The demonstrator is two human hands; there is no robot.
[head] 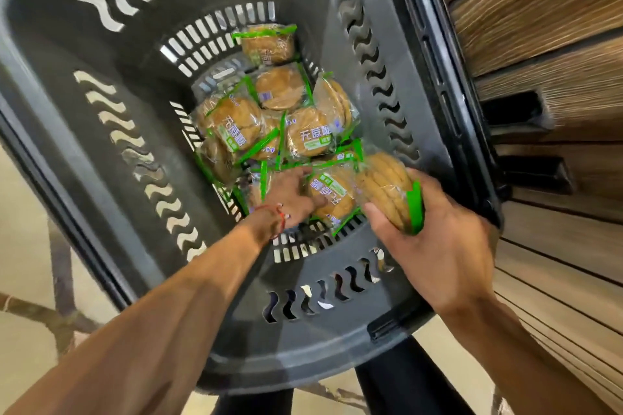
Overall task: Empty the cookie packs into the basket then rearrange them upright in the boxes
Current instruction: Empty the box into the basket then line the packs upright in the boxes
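The cookie packs (236, 125) lie loose and overlapping on the floor of the dark slotted basket (141, 131), most of them flat, one apart toward 12 o'clock (266, 44). No box is in view, so the upright restacking has yet to happen somewhere out of frame. The right hand (435, 246), at about 4 o'clock in the basket, has its fingers curled round an edge-on pack (384, 185), gripping it across the stack of biscuits with the green seam against the palm. The left hand (290, 199), low at 6 o'clock, has thumb and fingers closing on the near side of a labelled pack (333, 192) that touches the one in the right hand. The likeliest trouble is breakage: these are brittle rounds in thin film, and a tight squeeze across the stack could crack them. The film also looks slick, so a loose one-handed hold may let a pack slide back into the pile. The labelled pack is tucked among its neighbours' green seams, and pulling it up could drag another along or tip it over. The basket walls are deep, and a full hand could knock its pack on the rim on the way out.
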